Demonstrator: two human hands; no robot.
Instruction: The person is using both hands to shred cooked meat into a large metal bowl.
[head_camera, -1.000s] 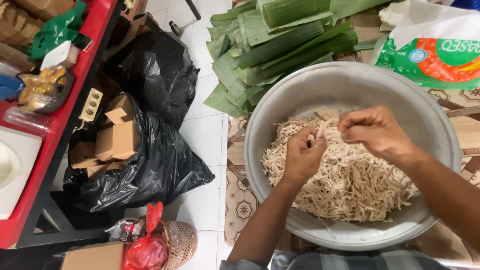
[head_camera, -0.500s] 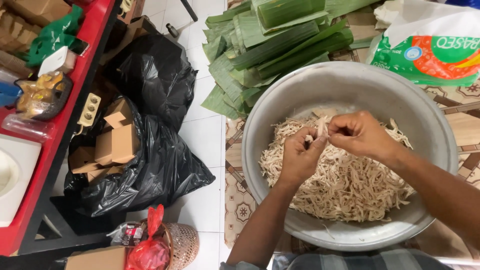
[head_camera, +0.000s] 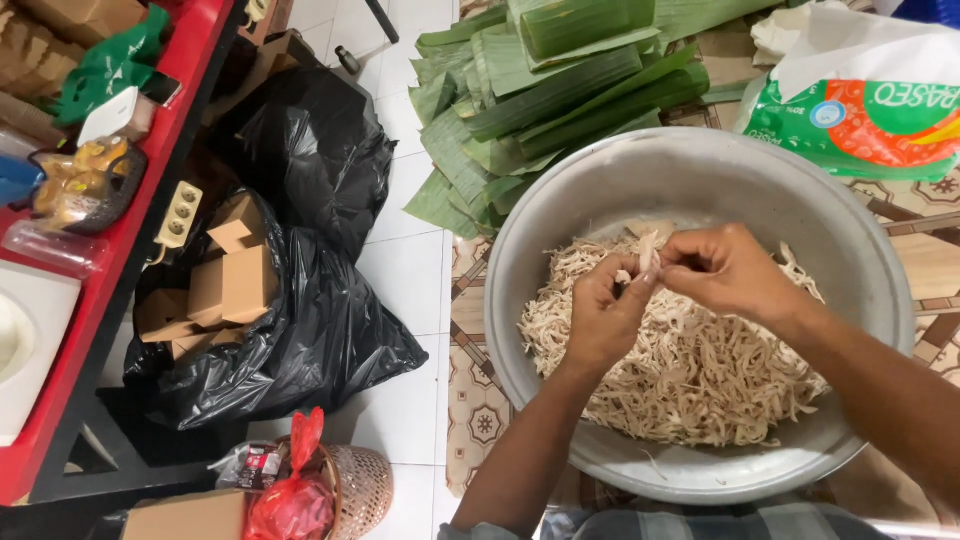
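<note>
Beside black plastic bags of cardboard boxes (head_camera: 250, 290), a small pale strip of cooked meat (head_camera: 648, 250) is pinched between the closed left hand (head_camera: 605, 315) and right hand (head_camera: 730, 272) above a large round metal basin (head_camera: 560, 200); most meat appears already shredded.

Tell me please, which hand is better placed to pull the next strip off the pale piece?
Probably the right hand: its fingertips pinch the top of the pale piece, while the left hand grips it from below above the metal basin.
</note>
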